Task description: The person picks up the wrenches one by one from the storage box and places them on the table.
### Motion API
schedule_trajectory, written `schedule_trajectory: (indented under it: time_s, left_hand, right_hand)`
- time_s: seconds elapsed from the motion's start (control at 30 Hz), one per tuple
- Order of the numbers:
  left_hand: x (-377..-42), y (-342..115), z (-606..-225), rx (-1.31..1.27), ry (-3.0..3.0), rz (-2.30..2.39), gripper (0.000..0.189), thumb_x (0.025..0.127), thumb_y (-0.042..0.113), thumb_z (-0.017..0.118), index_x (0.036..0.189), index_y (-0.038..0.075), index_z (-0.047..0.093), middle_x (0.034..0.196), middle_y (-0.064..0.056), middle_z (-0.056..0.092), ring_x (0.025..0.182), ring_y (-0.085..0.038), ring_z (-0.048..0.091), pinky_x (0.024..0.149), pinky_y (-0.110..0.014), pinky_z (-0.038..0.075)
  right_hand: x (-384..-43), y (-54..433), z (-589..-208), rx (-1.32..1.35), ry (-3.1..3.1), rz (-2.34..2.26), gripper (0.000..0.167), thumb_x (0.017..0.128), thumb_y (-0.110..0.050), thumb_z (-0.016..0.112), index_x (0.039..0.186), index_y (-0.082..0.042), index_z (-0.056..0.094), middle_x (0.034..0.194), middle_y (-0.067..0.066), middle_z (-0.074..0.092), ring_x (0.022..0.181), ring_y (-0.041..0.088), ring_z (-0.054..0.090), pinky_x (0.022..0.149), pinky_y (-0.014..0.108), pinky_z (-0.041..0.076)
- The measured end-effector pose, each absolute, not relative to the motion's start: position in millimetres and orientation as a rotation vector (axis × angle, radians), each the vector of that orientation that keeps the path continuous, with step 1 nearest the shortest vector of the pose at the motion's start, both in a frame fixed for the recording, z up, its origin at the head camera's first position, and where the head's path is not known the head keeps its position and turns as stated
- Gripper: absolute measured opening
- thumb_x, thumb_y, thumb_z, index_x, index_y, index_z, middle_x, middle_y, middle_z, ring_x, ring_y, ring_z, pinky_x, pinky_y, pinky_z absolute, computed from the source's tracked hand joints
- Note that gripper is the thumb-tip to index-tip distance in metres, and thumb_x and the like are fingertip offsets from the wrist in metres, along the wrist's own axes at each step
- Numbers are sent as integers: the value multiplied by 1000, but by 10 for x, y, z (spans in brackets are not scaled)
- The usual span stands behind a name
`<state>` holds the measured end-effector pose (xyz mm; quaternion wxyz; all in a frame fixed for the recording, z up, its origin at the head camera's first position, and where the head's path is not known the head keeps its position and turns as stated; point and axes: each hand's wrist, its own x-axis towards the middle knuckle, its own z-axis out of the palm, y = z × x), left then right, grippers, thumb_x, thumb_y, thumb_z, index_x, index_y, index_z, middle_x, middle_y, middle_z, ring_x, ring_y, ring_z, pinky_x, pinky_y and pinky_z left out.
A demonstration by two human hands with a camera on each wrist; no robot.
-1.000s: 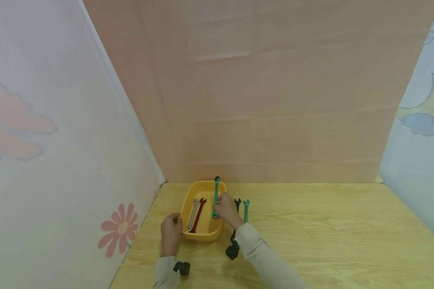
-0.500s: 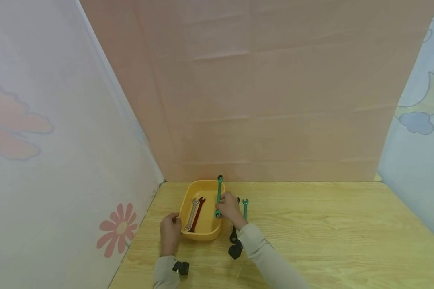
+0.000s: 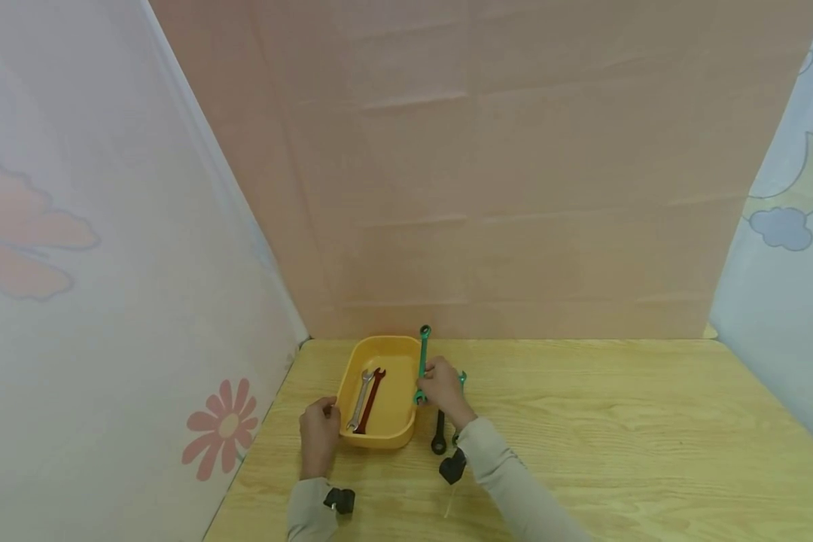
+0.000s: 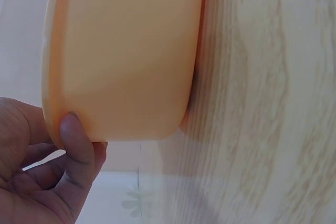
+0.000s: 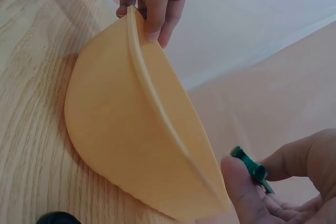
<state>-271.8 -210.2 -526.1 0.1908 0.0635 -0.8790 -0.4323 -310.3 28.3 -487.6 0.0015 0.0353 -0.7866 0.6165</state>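
Note:
My left hand (image 3: 320,438) pinches the left rim of a yellow plastic basin (image 3: 382,443); the left wrist view shows thumb and fingers on its edge. A silver open-end wrench (image 3: 361,400) and a red wrench (image 3: 373,399) lie side by side inside. Over the basin's right rim, my right hand (image 3: 443,388) holds a green combination wrench (image 3: 424,352), ring end pointing away. In the right wrist view this green wrench (image 5: 255,171) sits between thumb and fingers, near the rim. On the table beneath that hand, a black wrench (image 3: 439,436) and another green wrench (image 3: 463,379) are partly hidden.
The wood-grain table (image 3: 616,421) stretches off to the right. A pinkish-brown sheet (image 3: 515,188) hangs behind it, and a pale wall with a flower print (image 3: 226,427) stands close on the left. Black wrist cameras (image 3: 339,501) are strapped to both sleeves.
My right hand has carried the green wrench rightward, from above the basin's inside to its right rim. It now covers more of the black wrench. The left hand stays at the rim.

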Motion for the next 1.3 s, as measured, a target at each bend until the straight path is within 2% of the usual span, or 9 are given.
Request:
schedule_trajectory:
  time_s: [0.13, 0.3, 0.63, 0.9, 1.03, 1.23, 1.3]
  left_hand:
    - [-2711, -2100, -5255, 174, -2464, -1227, 21, 92, -7, 59, 110, -15, 68, 98, -26, 70, 85, -32, 69, 65, -39, 58]
    - [-2709, -2095, -5240, 168, -2460, -1233, 21, 92, -7, 59, 110, -15, 68, 98, -26, 70, 85, -32, 69, 67, -40, 58]
    - [-2720, -2093, -5211, 194, -2479, -1238, 21, 93, -7, 59, 111, -15, 68, 98, -26, 70, 86, -31, 68, 67, -40, 58]
    - [-2724, -2101, -5215, 192, -2484, -1260, 22, 94, -6, 58, 112, -15, 67, 99, -26, 70, 86, -30, 67, 66, -38, 57]
    - [-2725, -2106, -5223, 200, -2493, -1277, 23, 94, -6, 57, 113, -15, 66, 101, -27, 69, 87, -30, 67, 67, -38, 58]
    - [-2711, -2112, -5238, 181, -2487, -1259, 22, 94, -6, 58, 112, -15, 67, 99, -27, 70, 85, -31, 68, 65, -38, 58]
    - [-2705, -2113, -5243, 175, -2484, -1254, 22, 93, -6, 58, 111, -15, 67, 99, -26, 70, 85, -31, 68, 63, -37, 57]
  right_hand:
    - [-3100, 335, -4870, 126, -2472, 1917, 26, 91, 8, 58, 115, 15, 49, 89, 21, 65, 52, 14, 64, 59, 39, 60]
    - [-3094, 386, -4841, 144, -2457, 1906, 27, 90, 9, 58, 114, 15, 49, 85, 19, 64, 52, 19, 65, 63, 50, 59]
    - [-3074, 461, -4839, 111, -2467, 1840, 22, 91, 9, 55, 112, 13, 51, 86, 18, 63, 54, 23, 66, 64, 51, 59]
    - [-3048, 504, -4832, 59, -2458, 1874, 23, 91, 9, 56, 112, 13, 51, 95, 27, 63, 64, 37, 68, 65, 51, 59]
    - [-3026, 529, -4837, 43, -2458, 1882, 24, 90, 9, 56, 113, 13, 50, 92, 21, 60, 60, 32, 68, 66, 50, 59]
    - [-2992, 571, -4873, 56, -2452, 1894, 21, 90, 10, 55, 110, 13, 50, 84, 16, 59, 64, 41, 68, 64, 50, 59]
    - [-2981, 583, -4890, 53, -2442, 1908, 20, 90, 10, 55, 110, 13, 50, 83, 16, 59, 61, 38, 67, 64, 51, 59]
